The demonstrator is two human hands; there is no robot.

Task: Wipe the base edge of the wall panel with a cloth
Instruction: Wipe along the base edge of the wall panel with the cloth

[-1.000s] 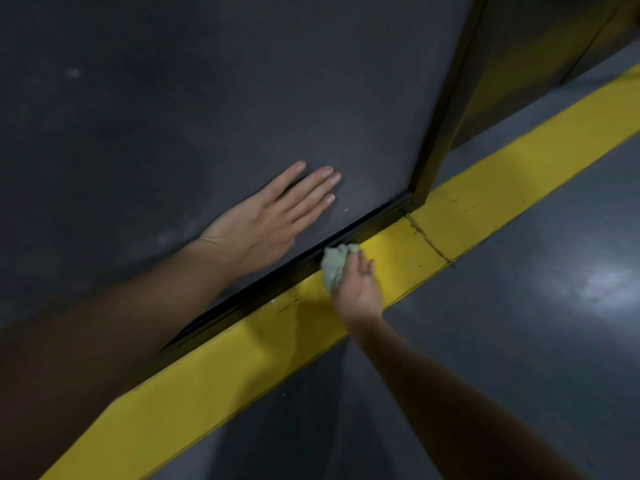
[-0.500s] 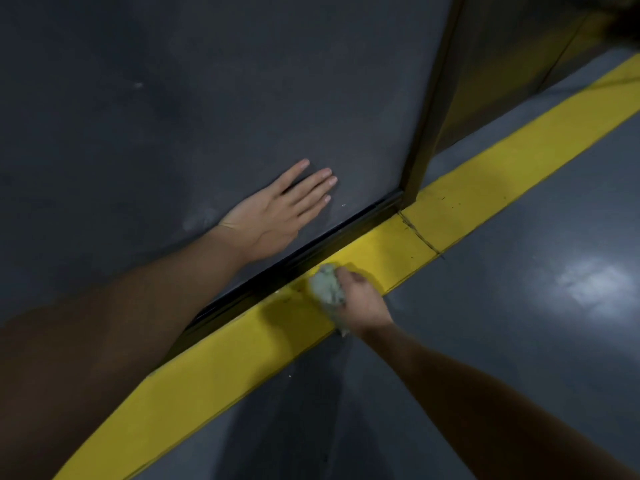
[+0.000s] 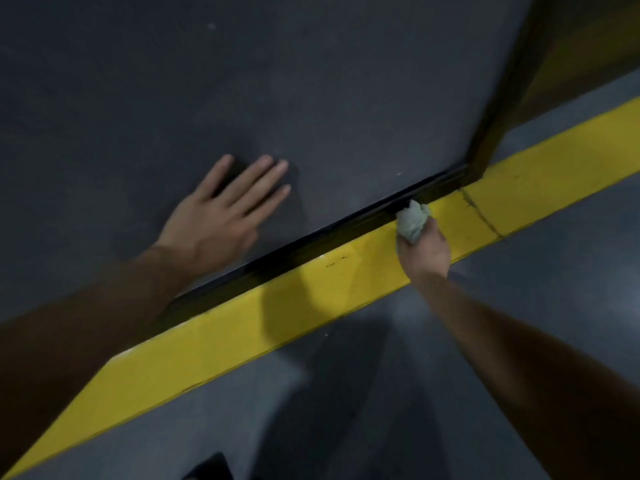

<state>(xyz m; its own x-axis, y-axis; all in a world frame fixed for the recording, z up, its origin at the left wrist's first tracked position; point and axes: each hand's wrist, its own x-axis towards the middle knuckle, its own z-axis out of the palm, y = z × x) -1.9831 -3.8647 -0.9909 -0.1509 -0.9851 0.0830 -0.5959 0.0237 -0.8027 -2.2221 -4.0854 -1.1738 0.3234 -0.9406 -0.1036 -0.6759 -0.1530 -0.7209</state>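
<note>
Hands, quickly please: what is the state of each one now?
Left hand: open, flat against the wall panel.
Right hand: closed, holding the cloth at the panel's base edge.

I read wall panel (image 3: 346,98): matt, finely grained grey | base edge (image 3: 311,242): black trim, smooth, slight gloss | cloth (image 3: 414,220): soft crumpled pale-green fabric | floor stripe (image 3: 242,334): yellow paint, satin, scuffed, cracked | floor (image 3: 554,244): smooth grey coating, faint sheen

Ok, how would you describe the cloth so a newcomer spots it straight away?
Start at the dark grey wall panel and follow its black base edge toward the corner post. There, above the yellow floor stripe, the right hand grips a crumpled cloth: the only pale, wrinkled thing among flat painted surfaces.
</note>
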